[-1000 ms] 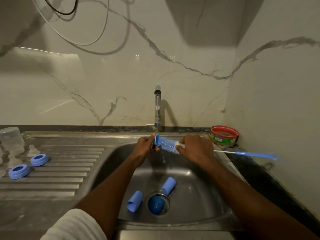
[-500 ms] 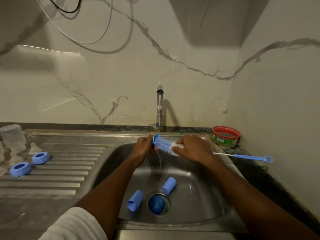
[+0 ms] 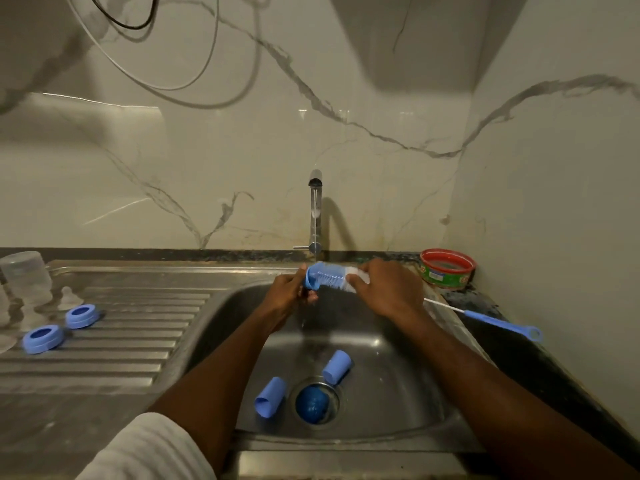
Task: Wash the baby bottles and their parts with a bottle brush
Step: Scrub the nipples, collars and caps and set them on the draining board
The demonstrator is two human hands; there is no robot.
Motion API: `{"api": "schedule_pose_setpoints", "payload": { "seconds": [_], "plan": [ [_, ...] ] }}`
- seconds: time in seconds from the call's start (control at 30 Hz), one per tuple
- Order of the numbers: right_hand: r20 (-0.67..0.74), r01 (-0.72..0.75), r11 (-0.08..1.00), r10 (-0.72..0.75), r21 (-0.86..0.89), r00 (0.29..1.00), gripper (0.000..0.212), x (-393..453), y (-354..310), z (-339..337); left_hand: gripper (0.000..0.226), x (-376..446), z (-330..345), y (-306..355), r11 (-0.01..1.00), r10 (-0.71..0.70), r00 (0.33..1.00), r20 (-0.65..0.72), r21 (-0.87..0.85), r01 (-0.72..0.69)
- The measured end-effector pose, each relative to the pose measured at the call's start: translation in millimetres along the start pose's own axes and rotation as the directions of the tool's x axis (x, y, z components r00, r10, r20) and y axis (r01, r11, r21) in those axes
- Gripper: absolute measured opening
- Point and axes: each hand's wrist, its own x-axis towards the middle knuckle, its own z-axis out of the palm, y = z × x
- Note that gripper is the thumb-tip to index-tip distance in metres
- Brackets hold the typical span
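Observation:
Under the tap (image 3: 314,216), my left hand (image 3: 287,292) grips a small blue cap (image 3: 311,278) pushed over the tip of the bottle brush (image 3: 334,279). My right hand (image 3: 384,289) grips the brush at the white end of its bristles. The wire stem and blue brush handle (image 3: 498,322) stick out to the right over the counter. Water runs down between my hands into the sink (image 3: 398,403). Two more blue caps (image 3: 270,396) (image 3: 336,366) lie on the sink floor beside the drain (image 3: 313,405).
On the left drainboard (image 3: 121,341) lie two blue collar rings (image 3: 43,338) (image 3: 82,315), a clear bottle (image 3: 26,275) and clear teats (image 3: 71,297). A red-rimmed green tub (image 3: 446,270) stands in the back right corner. Cables hang on the wall above.
Both hands stay under the tap with the cap on the brush. The far end of the brush handle has dipped a little and is no longer blurred.

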Motion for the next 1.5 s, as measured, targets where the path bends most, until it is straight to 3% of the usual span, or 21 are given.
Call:
{"api": "schedule_pose_setpoints", "payload": {
  "seconds": [0.07,0.13,0.23,0.3,0.43,0.57,0.7,0.77,0.83,0.87,0.97,1.1,1.23,1.33,1.5],
  "plan": [
    [0.08,-0.122,0.992,0.12,0.018,0.989,0.042,-2.7,1.8,1.7,0.037,-5.0,3.0,2.0,0.997,0.03,0.999,0.016,0.07,-0.031],
    [0.157,-0.132,0.99,0.139,-0.057,0.978,0.038,-7.2,3.8,3.4,0.034,-10.0,3.6,1.1,0.938,0.141,0.99,0.003,0.32,-0.134],
    [0.086,-0.015,0.97,0.037,-0.241,0.996,0.028,-15.3,11.7,1.4,0.031,-16.4,-1.1,0.4,0.659,0.283,0.958,0.047,0.717,-0.23],
    [0.111,0.022,0.959,0.01,-0.283,0.994,0.026,-19.4,14.5,-2.2,0.038,-20.0,-3.5,1.6,0.543,0.268,0.959,0.092,0.808,-0.23],
    [0.188,0.08,0.952,-0.025,-0.296,0.982,0.027,-23.3,6.6,-9.2,0.038,-29.0,-3.7,6.1,0.411,0.214,0.966,0.142,0.884,-0.221],
    [0.148,0.085,0.966,-0.05,-0.245,0.988,0.026,-30.2,-4.8,-17.5,0.038,-41.1,-9.8,15.4,0.425,0.283,0.956,0.08,0.883,-0.2],
    [0.021,0.064,0.987,-0.061,-0.151,0.998,0.033,-29.8,-9.7,-24.5,0.041,-51.1,-19.7,34.6,0.447,0.556,0.828,-0.068,0.864,-0.23],
    [0.133,0.079,0.984,-0.058,-0.157,0.989,0.036,-33.0,-9.4,-23.7,0.04,-55.4,-23.3,31.0,0.431,0.475,0.88,-0.026,0.878,-0.206],
    [0.218,0.12,0.974,-0.077,-0.191,0.973,0.036,-38.0,-9.1,-23.1,0.036,-63.6,-24.0,18.4,0.367,0.232,0.972,0.048,0.921,-0.133],
    [0.214,0.127,0.977,-0.088,-0.172,0.973,0.036,-38.7,-8.7,-23.6,0.036,-65.2,-25.0,14.6,0.344,0.175,0.983,0.052,0.933,-0.11],
    [0.186,0.106,0.99,-0.088,-0.09,0.979,0.038,-38.2,-11.9,-25.2,0.043,-61.9,-26.9,18.2,0.411,0.28,0.96,-0.004,0.904,-0.116],
    [0.262,0.115,0.982,-0.073,-0.15,0.962,0.044,-46.2,-18.2,-21.5,0.046,-69.3,-21.3,24.7,0.442,0.308,0.951,-0.031,0.89,-0.114],
    [0.211,0.058,0.998,-0.057,0.001,0.976,0.041,-44.9,-41.9,-22.9,0.041,-78.6,-50.7,43.8,0.484,0.355,0.932,-0.072,0.867,-0.118],
    [0.271,0.082,0.996,-0.069,-0.038,0.96,0.04,-39.8,-67.8,-25.2,0.037,-87.7,-96.1,62.4,0.459,0.378,0.921,-0.088,0.882,-0.104],
    [0.209,0.247,0.969,-0.246,0.021,0.946,0.034,-30.0,-136.8,-33.5,0.041,-97.6,-183.9,84.9,0.345,0.365,0.91,-0.198,0.936,0.066]
  ]
}}
